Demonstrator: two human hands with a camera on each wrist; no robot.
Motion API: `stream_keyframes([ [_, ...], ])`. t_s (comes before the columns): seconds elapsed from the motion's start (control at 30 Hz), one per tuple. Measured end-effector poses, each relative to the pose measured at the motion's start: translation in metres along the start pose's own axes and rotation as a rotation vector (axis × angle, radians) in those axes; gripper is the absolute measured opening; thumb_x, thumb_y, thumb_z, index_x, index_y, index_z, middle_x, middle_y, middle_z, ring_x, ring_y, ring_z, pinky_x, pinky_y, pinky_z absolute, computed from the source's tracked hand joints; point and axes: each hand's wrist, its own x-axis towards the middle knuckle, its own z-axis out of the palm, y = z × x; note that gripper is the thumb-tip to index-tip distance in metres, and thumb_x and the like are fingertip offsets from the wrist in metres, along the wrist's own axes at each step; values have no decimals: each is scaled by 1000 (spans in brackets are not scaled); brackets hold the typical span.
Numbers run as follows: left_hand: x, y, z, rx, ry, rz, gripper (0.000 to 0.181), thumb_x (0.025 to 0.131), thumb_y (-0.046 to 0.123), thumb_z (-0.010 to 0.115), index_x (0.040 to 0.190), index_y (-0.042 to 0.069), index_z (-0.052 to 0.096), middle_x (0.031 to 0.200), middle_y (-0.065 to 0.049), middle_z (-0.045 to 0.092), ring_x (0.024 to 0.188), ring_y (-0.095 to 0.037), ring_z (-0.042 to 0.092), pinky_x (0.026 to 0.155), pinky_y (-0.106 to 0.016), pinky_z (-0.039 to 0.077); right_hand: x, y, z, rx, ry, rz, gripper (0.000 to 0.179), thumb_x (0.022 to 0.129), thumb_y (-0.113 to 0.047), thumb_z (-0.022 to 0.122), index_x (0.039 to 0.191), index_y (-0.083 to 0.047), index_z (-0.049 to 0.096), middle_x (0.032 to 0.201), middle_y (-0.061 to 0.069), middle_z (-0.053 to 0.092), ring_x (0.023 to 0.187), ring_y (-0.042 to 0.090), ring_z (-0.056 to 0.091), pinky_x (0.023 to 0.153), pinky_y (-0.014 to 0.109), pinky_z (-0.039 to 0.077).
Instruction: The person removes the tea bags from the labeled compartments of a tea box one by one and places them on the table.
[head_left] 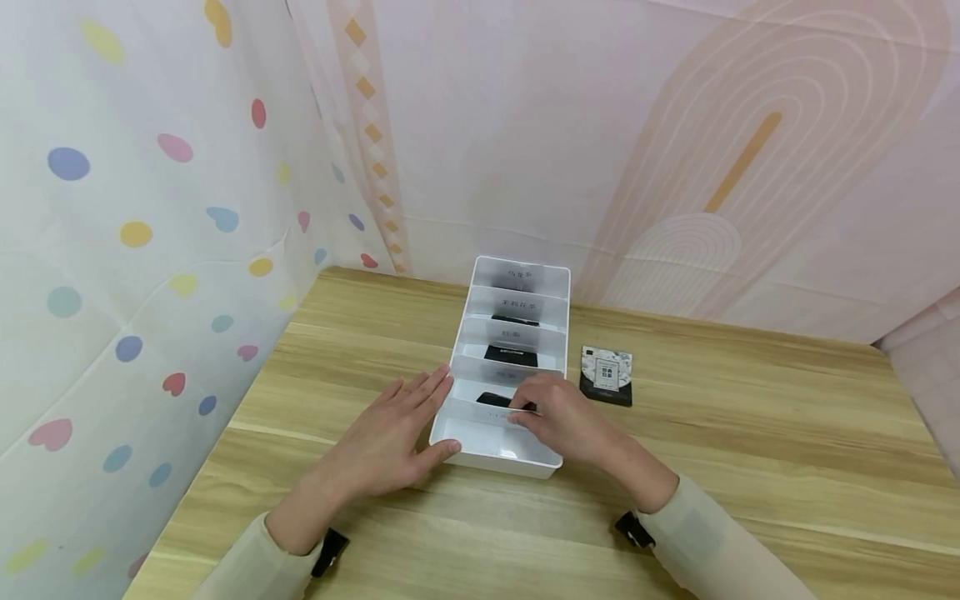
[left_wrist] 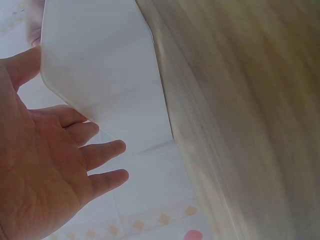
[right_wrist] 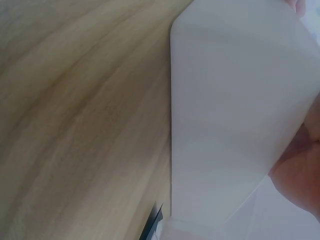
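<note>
Two hands work apart: the left hand [head_left: 397,429], straight-fingered, touches a white plastic divided tray [head_left: 498,463] on a wood-grain desk [head_left: 750,450]; the right hand [head_left: 562,417] pinches a flat black packet [head_left: 492,400], seemingly placing it in the second-nearest compartment. Release likely follows; a square white-and-black packet [head_left: 606,377] lies beside the tray's right edge.

- Pale yellow-brown, wood-grained worktop [head_left: 757,450], streaked from left to right.
- Long white plastic tray [head_left: 495,465] with five compartments, running from near to far.
- Flat, square black-and-white patterned packet [head_left: 606,377], just right of the tray.
</note>
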Motion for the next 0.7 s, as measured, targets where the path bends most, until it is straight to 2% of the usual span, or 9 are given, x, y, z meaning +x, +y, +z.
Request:
stream_keyframes([
  [0.4,-1,-1,0,1,-8,-12,84,102,55,60,161,1,36,170,-11,30,151,-39,37,123,-61,29,0,1,-1,136,31,77,21,85,-5,87,80,-14,68,80,-9,65,77,7,60,71,27,54],
  [0.7,0,0,0,-3,-9,-11,84,102,55,60,161,0,36,170,-12,30,151,-40,37,123,-61,28,-1,4,-3,196,21,32,18,91,-1,80,82,-14,70,83,-10,67,79,6,60,71,31,57],
])
